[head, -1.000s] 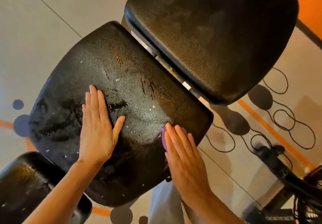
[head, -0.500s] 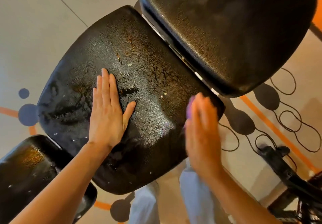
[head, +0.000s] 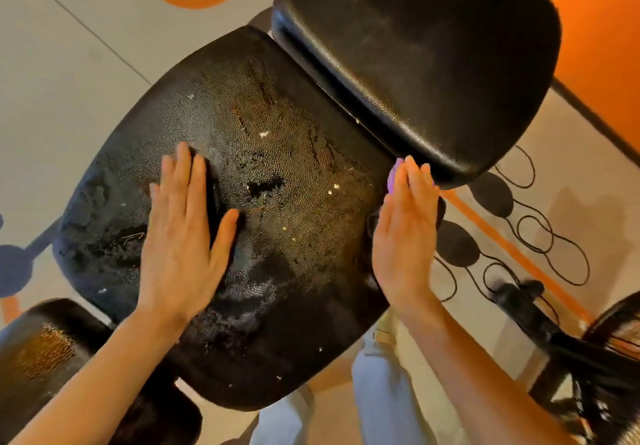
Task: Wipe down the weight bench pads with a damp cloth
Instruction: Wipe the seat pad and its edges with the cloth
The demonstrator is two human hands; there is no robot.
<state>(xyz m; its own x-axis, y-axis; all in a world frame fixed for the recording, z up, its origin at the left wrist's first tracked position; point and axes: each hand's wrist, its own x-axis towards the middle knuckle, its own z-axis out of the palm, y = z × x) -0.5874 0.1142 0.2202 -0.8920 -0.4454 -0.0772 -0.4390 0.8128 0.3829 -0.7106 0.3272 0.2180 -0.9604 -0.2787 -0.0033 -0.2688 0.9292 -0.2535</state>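
The right hand (head: 403, 233) has slid from the near right part of the seat pad (head: 294, 174) up along its right edge, and now sits by the corner next to the back pad (head: 415, 56). Its fingers are straight and together, pressing the purple cloth (head: 392, 177) against the pad's side; only a sliver of cloth peeks out past the fingertips, the rest is hidden under the palm. The left hand (head: 183, 233) has stayed flat on the middle of the seat pad, fingers straight, thumb spread, holding nothing. The pad's worn black cover shows wet streaks, pale crumbs and cracked patches. A third pad (head: 38, 358) is cut off at lower left. The floor (head: 69, 63) has orange and grey spots. No writing can be read anywhere.
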